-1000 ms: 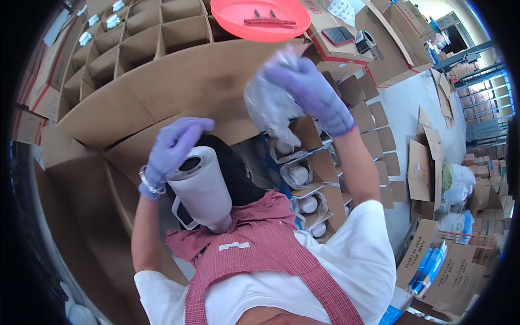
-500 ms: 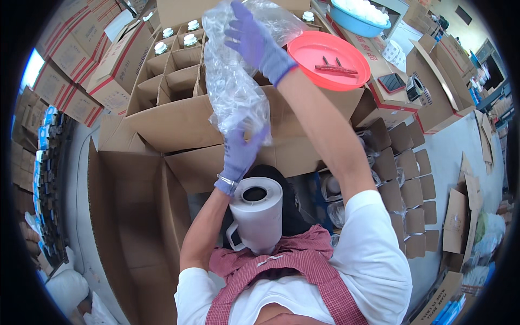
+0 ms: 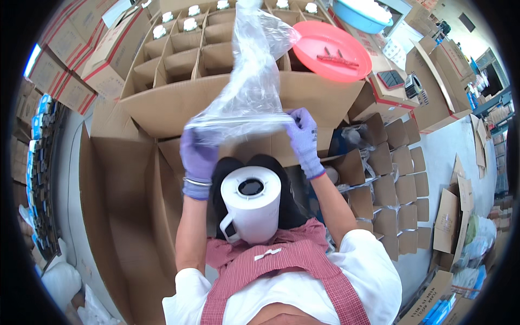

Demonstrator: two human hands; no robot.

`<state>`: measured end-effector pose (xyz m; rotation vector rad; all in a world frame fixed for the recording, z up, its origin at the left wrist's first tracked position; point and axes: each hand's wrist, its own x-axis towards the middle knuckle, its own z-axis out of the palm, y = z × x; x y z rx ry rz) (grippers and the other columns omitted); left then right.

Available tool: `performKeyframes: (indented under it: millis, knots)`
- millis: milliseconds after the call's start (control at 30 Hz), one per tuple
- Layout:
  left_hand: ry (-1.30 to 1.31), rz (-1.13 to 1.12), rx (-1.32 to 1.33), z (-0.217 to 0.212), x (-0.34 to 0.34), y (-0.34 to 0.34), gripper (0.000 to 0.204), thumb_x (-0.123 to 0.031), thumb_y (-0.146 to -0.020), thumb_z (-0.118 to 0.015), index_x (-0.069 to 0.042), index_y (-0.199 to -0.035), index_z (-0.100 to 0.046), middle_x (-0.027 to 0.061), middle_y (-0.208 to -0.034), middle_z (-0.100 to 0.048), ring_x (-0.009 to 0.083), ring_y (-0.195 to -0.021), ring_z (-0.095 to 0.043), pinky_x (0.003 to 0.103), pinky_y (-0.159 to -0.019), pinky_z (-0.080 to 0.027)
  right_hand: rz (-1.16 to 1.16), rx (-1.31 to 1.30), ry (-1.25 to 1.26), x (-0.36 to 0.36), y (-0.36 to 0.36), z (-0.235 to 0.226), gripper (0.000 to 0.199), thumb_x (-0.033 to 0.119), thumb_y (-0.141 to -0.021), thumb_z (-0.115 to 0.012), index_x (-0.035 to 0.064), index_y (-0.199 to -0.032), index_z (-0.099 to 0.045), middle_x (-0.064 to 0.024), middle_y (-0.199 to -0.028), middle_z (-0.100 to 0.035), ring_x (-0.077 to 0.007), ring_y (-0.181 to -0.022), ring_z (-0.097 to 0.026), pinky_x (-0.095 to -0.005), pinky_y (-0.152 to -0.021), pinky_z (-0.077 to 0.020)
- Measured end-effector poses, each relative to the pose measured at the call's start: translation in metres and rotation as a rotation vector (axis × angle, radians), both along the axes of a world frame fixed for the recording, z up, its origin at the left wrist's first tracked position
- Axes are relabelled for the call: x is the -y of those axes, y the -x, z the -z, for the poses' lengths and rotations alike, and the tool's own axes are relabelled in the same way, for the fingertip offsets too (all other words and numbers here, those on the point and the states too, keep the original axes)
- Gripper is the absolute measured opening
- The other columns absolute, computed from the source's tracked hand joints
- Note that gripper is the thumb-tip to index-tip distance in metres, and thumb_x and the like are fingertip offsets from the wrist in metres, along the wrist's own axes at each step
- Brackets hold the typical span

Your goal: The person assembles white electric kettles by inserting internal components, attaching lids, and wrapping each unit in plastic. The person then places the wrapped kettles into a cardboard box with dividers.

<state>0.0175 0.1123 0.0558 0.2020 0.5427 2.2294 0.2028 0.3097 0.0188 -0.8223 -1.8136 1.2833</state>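
Observation:
My left hand [image 3: 199,157], in a purple glove, is closed on the left end of a clear plastic bag's edge; the film partly covers its fingers. At the other end of that edge, my right hand [image 3: 305,136], also gloved, pinches the film between thumb and fingers. The plastic bag [image 3: 254,81] stretches between them and runs up over the divided carton. Below it, a white jug [image 3: 253,216] with a side handle rests in my lap, a round dark opening facing up. Neither hand touches the jug.
A divided carton [image 3: 179,89] ahead holds several white-topped items [image 3: 189,24] at its far side. A pink basin [image 3: 330,54] with reddish-brown pieces sits on its right. An open carton [image 3: 122,227] stands at left, cardboard dividers [image 3: 387,189] at right, and a phone [image 3: 391,79] lies on a box.
My right hand has come down from the bag's far part to its near edge. The bag's edge is now stretched sideways between both hands, and my left hand has moved left and nearer.

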Motion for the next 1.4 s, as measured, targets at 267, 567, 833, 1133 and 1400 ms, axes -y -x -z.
performKeyframes:
  millis: [267, 567, 833, 1133, 1400]
  knots:
    - [0.796, -0.136, -1.114, 0.063, 0.11, -0.042, 0.041, -0.026, -0.099, -0.05, 0.007, -0.117, -0.065, 0.0116, -0.096, -0.072, 0.0172, -0.089, -0.065, 0.034, -0.082, -0.052, 0.094, -0.051, -0.496, 0.109, -0.068, 0.019, 0.02, 0.009, -0.08, -0.066, 0.0027, -0.099, -0.061, -0.0145, -0.105, -0.061, -0.0277, -0.096, -0.058, -0.0382, -0.087, -0.048]
    - [0.76, -0.127, -1.443, 0.096, 0.177, -0.131, 0.055, -0.025, -0.093, -0.055, 0.006, -0.138, -0.049, 0.0175, -0.101, -0.065, 0.0281, -0.087, -0.062, 0.04, -0.077, -0.05, -0.739, 0.596, -0.095, 0.177, -0.187, 0.075, 0.035, 0.025, -0.082, -0.067, 0.0065, -0.11, -0.059, -0.0177, -0.109, -0.061, -0.0307, -0.11, -0.057, -0.042, -0.095, -0.0449]
    - [0.647, -0.02, -0.542, 0.001, 0.05, -0.178, 0.048, -0.014, -0.101, -0.046, 0.0, -0.146, -0.042, -0.0081, -0.083, -0.052, -0.0018, -0.06, -0.037, 0.014, -0.05, -0.031, -0.325, 0.138, -0.029, 0.186, -0.227, 0.029, 0.115, 0.051, -0.072, -0.082, 0.0051, -0.156, -0.017, -0.0227, -0.159, -0.016, -0.0385, -0.148, -0.018, -0.0467, -0.12, -0.0196]
    - [0.324, 0.333, -1.309, -0.002, -0.052, -0.297, 0.036, -0.018, -0.103, -0.048, -0.003, -0.134, -0.057, 0.0089, -0.12, -0.062, 0.0186, -0.108, -0.059, 0.034, -0.095, -0.048, 0.677, -0.634, 0.536, 0.116, -0.266, -0.022, 0.08, 0.008, -0.078, -0.076, 0.0096, -0.144, -0.03, -0.0129, -0.13, -0.046, -0.0236, -0.12, -0.05, -0.039, -0.103, -0.0472]
    - [0.133, 0.836, -1.401, 0.04, -0.043, -0.289, 0.03, -0.012, -0.095, -0.058, -0.004, -0.123, -0.065, 0.0099, -0.115, -0.069, 0.0198, -0.108, -0.063, 0.032, -0.097, -0.047, 0.846, 0.484, -0.509, -0.024, -0.435, 0.008, 0.056, 0.026, -0.095, -0.058, 0.0067, -0.144, -0.038, -0.0123, -0.129, -0.054, -0.0252, -0.116, -0.055, -0.039, -0.103, -0.0455]
